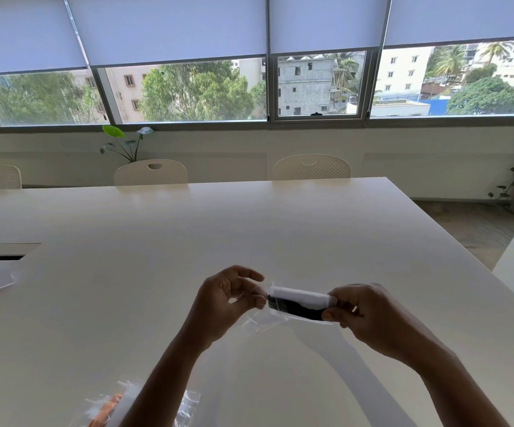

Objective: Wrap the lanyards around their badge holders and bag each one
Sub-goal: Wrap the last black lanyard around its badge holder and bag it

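Centre of the frame, held above the white surface (249,229): our right hand (369,312) grips the white badge holder wound with a black lanyard (300,303), while our left hand (228,300) pinches the clear plastic bag (265,317), seemingly to hold its mouth open. Bagged items (110,408) lie lower left; open room lies beyond.

My big white table (249,229) is smooth and a little shiny. I hold a thin clear plastic bag (275,318), see-through and crinkly. Inside is a white flat badge holder (301,297) that looks matt, with a dark cloth lanyard (295,309).
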Demonstrator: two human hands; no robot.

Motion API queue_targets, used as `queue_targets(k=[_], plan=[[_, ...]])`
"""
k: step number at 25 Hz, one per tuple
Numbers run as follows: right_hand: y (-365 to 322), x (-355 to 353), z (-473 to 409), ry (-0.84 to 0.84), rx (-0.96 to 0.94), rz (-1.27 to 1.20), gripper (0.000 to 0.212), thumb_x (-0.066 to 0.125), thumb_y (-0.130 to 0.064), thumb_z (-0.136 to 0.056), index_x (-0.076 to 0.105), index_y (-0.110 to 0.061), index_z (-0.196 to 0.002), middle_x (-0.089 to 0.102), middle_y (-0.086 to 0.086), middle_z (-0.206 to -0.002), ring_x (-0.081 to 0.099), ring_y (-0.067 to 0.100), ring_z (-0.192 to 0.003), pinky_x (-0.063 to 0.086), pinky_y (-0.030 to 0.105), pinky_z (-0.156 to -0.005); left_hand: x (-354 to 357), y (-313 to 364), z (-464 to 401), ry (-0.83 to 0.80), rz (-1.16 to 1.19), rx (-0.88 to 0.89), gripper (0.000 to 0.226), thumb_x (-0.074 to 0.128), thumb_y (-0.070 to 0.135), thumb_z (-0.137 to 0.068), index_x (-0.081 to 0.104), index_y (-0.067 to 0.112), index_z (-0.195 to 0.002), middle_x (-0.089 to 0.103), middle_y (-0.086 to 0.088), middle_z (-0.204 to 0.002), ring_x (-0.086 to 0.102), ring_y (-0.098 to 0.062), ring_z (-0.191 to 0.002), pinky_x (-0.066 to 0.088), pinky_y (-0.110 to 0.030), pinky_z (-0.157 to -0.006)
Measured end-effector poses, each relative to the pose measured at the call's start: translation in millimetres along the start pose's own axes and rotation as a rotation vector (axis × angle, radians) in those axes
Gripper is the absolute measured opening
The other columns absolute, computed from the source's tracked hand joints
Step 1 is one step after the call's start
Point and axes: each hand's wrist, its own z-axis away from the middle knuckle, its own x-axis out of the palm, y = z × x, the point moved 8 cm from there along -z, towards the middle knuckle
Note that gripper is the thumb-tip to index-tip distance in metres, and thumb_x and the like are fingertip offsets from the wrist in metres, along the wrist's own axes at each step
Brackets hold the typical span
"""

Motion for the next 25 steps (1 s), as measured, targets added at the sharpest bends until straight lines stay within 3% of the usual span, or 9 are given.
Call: queue_targets(k=[5, 10, 16, 21, 25], plan=[[-8, -4, -7, -0.031, -0.045, 0.073, 0.020, 0.079, -0.031, -0.095, 0.069, -0.021, -0.081, 0.065, -0.001, -0.070, 0.058, 0.020, -0.065, 0.048, 0.040, -0.058, 4, 8, 2, -0.035, -0.235, 0.100, 0.044, 0.093, 0.032, -0.084, 0.073, 0.040, -0.122, 0.084, 0.017, -0.098, 0.079, -0.014, -0.092, 0.058, -0.015, -0.086], [-19, -1, -12, -0.067, -0.077, 0.108, 0.020, 0.079, -0.036, -0.094, 0.070, -0.019, -0.086, 0.066, -0.003, -0.073, 0.060, 0.019, -0.066, 0.050, 0.045, -0.060, 14, 19, 6, -0.104, -0.361, 0.171, 0.050, 0.087, 0.039, -0.087, 0.068, 0.047, -0.133, 0.079, 0.031, -0.108, 0.076, 0.000, -0.103, 0.049, -0.008, -0.090], [-43, 6, -17, -0.076, -0.120, 0.166, 0.023, 0.078, -0.031, -0.094, 0.070, -0.016, -0.080, 0.067, -0.002, -0.071, 0.060, 0.019, -0.064, 0.049, 0.042, -0.059, 24, 29, 9, -0.100, -0.264, 0.174, 0.051, 0.085, 0.036, -0.091, 0.067, 0.050, -0.137, 0.080, 0.024, -0.108, 0.078, -0.002, -0.106, 0.054, -0.009, -0.092], [-58, 10, -19, -0.045, -0.112, 0.221, 0.019, 0.074, -0.026, -0.095, 0.074, -0.016, -0.079, 0.071, 0.004, -0.069, 0.065, 0.022, -0.063, 0.054, 0.046, -0.060, 27, 40, 13, -0.020, -0.157, 0.166, 0.044, 0.083, 0.049, -0.091, 0.071, 0.048, -0.133, 0.082, 0.024, -0.107, 0.079, 0.000, -0.105, 0.053, -0.007, -0.092], [-67, 3, -20, 0.052, -0.110, 0.166, 0.008, 0.081, -0.030, -0.090, 0.085, -0.024, -0.086, 0.078, 0.000, -0.069, 0.063, 0.013, -0.055, 0.045, 0.025, -0.052, 28, 40, 17, 0.045, -0.055, 0.151, 0.042, 0.087, 0.033, -0.090, 0.074, 0.044, -0.129, 0.084, 0.019, -0.102, 0.081, -0.001, -0.100, 0.056, -0.009, -0.091]])
